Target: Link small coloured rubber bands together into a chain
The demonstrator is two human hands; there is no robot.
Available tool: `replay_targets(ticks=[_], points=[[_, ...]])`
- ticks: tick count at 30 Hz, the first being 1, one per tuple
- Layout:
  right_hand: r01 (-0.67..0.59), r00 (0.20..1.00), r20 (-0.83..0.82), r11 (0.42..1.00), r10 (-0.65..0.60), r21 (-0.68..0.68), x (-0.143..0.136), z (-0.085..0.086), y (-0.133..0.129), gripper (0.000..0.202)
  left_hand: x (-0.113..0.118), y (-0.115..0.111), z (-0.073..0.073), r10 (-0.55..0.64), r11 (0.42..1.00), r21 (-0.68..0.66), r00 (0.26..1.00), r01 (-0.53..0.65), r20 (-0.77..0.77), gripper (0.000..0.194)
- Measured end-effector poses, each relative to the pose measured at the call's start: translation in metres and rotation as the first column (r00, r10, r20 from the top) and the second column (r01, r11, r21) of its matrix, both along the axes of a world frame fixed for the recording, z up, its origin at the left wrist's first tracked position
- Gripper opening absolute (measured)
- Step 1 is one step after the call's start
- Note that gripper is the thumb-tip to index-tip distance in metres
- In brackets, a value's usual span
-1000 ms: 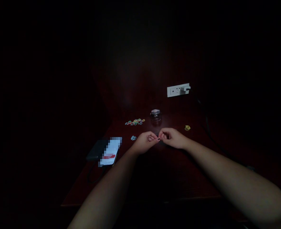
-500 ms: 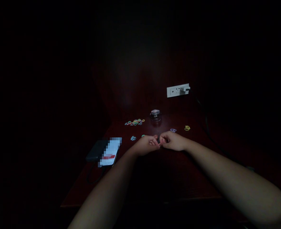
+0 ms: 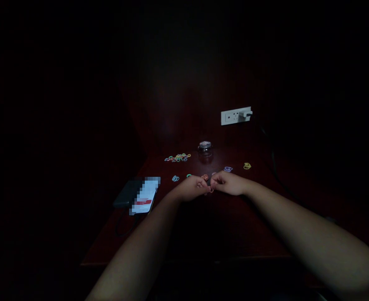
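Observation:
Over the dark red table, my left hand [image 3: 194,187] and my right hand [image 3: 228,183] meet, fingertips nearly touching. Both are closed in a pinch on a small orange hair tie [image 3: 212,190] that shows just below the fingertips. Right behind them lie orange hair ties [image 3: 205,177], partly hidden, and a pinkish one [image 3: 214,174]. A green hair tie [image 3: 189,176] peeks out behind my left hand, with blue hair ties [image 3: 175,178] further left. Beyond my right hand are purple hair ties [image 3: 228,169] and yellow hair ties [image 3: 247,166].
A mixed pile of hair ties [image 3: 178,157] lies at the back left, beside a clear lidded jar [image 3: 205,152]. At the left are a lit phone [image 3: 146,196] and a dark box-shaped thing [image 3: 126,194] with a cable. A wall socket [image 3: 236,116] holds a plug, its cable running down the right.
The view has tilted slightly, so most things sit a little higher. Between my fingertips, the small orange hair tie now shows more plainly; my hands have hardly moved.

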State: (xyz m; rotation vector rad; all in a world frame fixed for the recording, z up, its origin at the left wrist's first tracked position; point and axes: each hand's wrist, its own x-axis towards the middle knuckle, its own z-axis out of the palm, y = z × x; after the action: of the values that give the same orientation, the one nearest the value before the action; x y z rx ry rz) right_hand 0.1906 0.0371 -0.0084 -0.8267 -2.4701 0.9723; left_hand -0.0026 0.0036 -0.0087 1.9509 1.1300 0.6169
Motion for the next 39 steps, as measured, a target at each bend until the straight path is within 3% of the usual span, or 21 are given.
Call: replay_targets(ticks=[8,12,15,39], points=[[-0.034,0.999,-0.032,0.988,0.029,-0.152,0.0024,-0.0030,0.0049,0.020,0.0007,0.0027,-0.0021,0.013,0.999,-0.038,0.998,-0.010,0.054,0.024],[-0.043,0.998,-0.046,0.980,0.035,-0.194,0.0024,-0.0025,0.0058,0.016,0.0015,0.0040,-0.0069,0.029,0.999,-0.035,0.985,-0.023,0.168,0.020],[-0.066,0.997,-0.061,0.982,0.056,-0.174,0.0016,-0.0015,0.0039,0.015,0.0022,0.0039,-0.0082,0.034,0.999,-0.047,0.973,-0.024,0.229,0.020],[-0.045,0.997,-0.075,0.990,0.036,-0.130,-0.0022,0.0016,-0.0019,0.014,0.0041,0.0034,-0.0082,0.041,0.999,0.014,0.978,-0.045,0.204,0.027]])
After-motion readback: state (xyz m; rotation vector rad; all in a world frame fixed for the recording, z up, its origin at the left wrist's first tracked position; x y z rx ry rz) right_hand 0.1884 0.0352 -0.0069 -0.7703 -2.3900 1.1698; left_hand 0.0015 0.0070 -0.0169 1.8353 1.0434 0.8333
